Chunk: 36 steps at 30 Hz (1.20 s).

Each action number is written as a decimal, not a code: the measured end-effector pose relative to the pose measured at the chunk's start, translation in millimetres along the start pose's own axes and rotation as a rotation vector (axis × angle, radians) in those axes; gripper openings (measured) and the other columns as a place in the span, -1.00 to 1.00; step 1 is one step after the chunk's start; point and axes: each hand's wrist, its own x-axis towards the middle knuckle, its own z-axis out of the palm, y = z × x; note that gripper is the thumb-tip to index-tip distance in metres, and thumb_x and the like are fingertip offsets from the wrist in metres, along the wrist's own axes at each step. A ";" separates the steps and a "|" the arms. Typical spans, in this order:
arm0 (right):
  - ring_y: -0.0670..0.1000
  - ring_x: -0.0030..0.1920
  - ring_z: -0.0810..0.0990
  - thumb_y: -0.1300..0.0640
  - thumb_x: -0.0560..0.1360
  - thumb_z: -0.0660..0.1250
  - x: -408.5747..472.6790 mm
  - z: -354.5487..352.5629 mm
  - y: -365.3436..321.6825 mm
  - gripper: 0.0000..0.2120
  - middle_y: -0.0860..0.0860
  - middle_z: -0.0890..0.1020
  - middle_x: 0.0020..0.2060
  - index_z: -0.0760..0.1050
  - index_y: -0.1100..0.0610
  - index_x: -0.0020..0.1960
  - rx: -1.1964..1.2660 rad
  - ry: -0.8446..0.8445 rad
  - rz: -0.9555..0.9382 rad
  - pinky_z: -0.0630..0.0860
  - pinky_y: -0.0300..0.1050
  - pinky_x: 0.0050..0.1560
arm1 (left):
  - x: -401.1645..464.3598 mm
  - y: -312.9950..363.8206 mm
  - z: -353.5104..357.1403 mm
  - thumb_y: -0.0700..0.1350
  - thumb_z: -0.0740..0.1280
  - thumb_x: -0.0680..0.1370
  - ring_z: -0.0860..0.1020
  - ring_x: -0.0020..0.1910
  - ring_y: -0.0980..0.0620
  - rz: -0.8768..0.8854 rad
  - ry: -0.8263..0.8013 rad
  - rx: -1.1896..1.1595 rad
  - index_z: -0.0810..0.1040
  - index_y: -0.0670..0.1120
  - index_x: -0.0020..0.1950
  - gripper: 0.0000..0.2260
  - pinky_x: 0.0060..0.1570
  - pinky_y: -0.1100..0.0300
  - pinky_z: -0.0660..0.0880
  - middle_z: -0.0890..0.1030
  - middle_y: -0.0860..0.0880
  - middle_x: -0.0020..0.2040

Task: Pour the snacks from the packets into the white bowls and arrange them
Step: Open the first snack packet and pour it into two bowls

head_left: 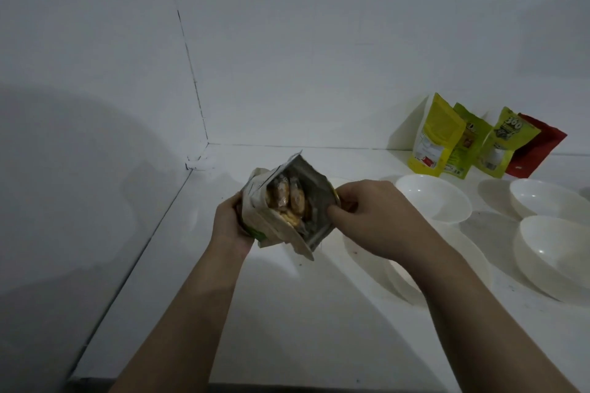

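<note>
Dim bluish light, soft shadows, wide-angle bending

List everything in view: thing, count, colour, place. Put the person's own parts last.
opened packet: one, pale outside with a silvery lining, held up over the counter at centre, mouth open, wrapped yellow-brown snacks showing inside
standing packets: four, yellow, green, yellow-green and red, in a row against the back wall at far right
white bowls: three clearly seen, white, on the counter at right below the standing packets; another white dish lies partly hidden under the right forearm
counter: one, white, running into the wall corner
walls: white, meeting in a corner at left
left hand: one, fingers gripping the opened packet's left side
right hand: one, fingers pinching the opened packet's right edge
</note>
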 end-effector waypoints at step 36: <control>-0.04 -0.22 0.56 0.09 0.55 0.37 144.8 42.8 115.8 -0.88 -0.06 0.66 -0.05 0.68 0.08 -0.04 0.344 0.242 0.003 0.49 -0.13 -0.04 | 86.3 20.0 50.5 0.05 0.15 0.67 0.53 -0.24 0.12 0.697 0.393 0.361 0.40 0.03 -0.24 -0.70 -0.22 0.18 0.50 0.54 0.06 -0.22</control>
